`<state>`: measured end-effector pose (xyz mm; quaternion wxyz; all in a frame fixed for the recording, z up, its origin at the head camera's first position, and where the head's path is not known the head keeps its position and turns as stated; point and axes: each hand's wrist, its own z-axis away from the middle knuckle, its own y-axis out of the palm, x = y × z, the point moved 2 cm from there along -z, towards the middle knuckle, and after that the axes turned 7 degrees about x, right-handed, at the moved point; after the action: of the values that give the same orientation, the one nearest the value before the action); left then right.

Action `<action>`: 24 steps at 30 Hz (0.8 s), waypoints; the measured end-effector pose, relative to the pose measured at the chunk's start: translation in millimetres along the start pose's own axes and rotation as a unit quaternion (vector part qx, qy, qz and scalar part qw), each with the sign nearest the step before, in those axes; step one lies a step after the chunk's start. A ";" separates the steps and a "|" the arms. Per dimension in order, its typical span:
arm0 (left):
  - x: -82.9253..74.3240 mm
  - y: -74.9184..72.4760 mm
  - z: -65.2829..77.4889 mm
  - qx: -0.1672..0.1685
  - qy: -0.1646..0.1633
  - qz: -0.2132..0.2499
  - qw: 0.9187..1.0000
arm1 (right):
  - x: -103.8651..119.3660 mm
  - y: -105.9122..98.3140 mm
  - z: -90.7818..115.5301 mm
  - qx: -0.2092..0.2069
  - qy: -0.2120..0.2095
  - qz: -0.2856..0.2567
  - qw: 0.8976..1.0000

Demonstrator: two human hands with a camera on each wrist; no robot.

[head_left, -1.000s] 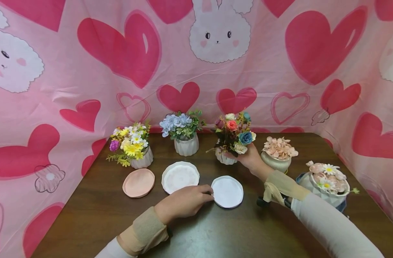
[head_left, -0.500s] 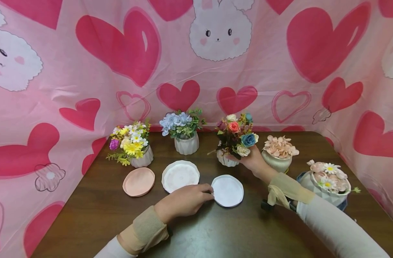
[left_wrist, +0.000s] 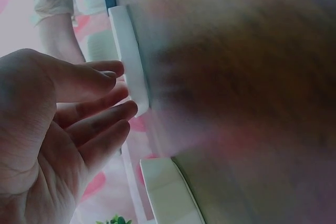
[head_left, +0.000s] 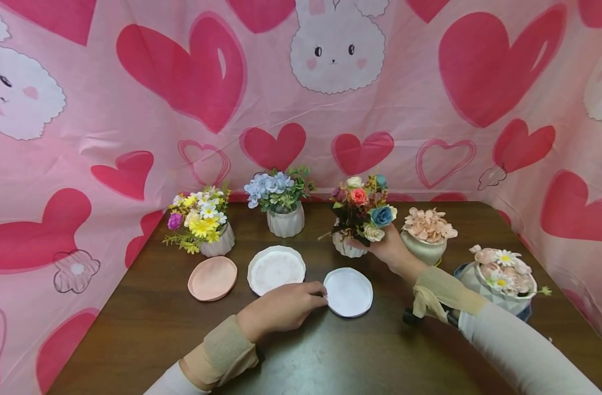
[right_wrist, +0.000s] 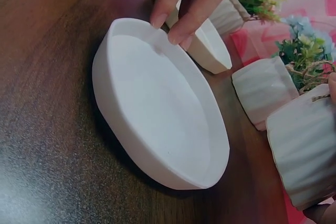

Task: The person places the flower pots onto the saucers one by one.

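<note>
My right hand (head_left: 390,249) grips a small white ribbed flowerpot (head_left: 349,246) of artificial roses (head_left: 365,206) in red, blue and cream. In the right wrist view this flowerpot (right_wrist: 304,145) is at the right edge, with only bits of the gripping fingers showing. My left hand (head_left: 283,310) reaches to a white saucer (head_left: 349,292) lying in front of that pot. The right wrist view shows the left fingertips (right_wrist: 181,39) on the saucer's rim (right_wrist: 118,93). From the left wrist view, the thumb of the left hand (left_wrist: 63,98) stays a little off the saucer's wall (left_wrist: 128,56).
Left of the white saucer lie a larger white saucer (head_left: 276,269) and a pink saucer (head_left: 212,278). Behind them stand pots of blue flowers (head_left: 286,221) and yellow-white flowers (head_left: 217,241). At right are a pot of peach flowers (head_left: 424,247) and a faceted pot (head_left: 503,291) on a blue saucer.
The right hand and the flowerpot of roses have shifted slightly right and nearer, mostly over the first half second. The left hand stays at the saucer's rim.
</note>
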<state>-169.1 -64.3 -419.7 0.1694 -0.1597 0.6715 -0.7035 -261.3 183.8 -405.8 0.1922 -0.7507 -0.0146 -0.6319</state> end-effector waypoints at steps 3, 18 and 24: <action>0.2 0.6 -0.1 -0.006 0.004 -0.002 1.000 | 2.5 0.1 2.6 0.001 0.004 0.007 1.000; 0.3 1.3 1.3 -0.014 0.007 -0.006 1.000 | 11.5 6.7 12.7 0.009 -0.029 0.003 1.000; -0.1 0.2 1.4 -0.024 0.010 -0.013 1.000 | 15.1 5.9 16.7 0.012 -0.047 -0.009 0.999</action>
<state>-168.3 -65.5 -419.8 0.1492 -0.1657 0.6877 -0.6909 -241.0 180.1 -395.1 0.1948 -0.7768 -0.0383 -0.5977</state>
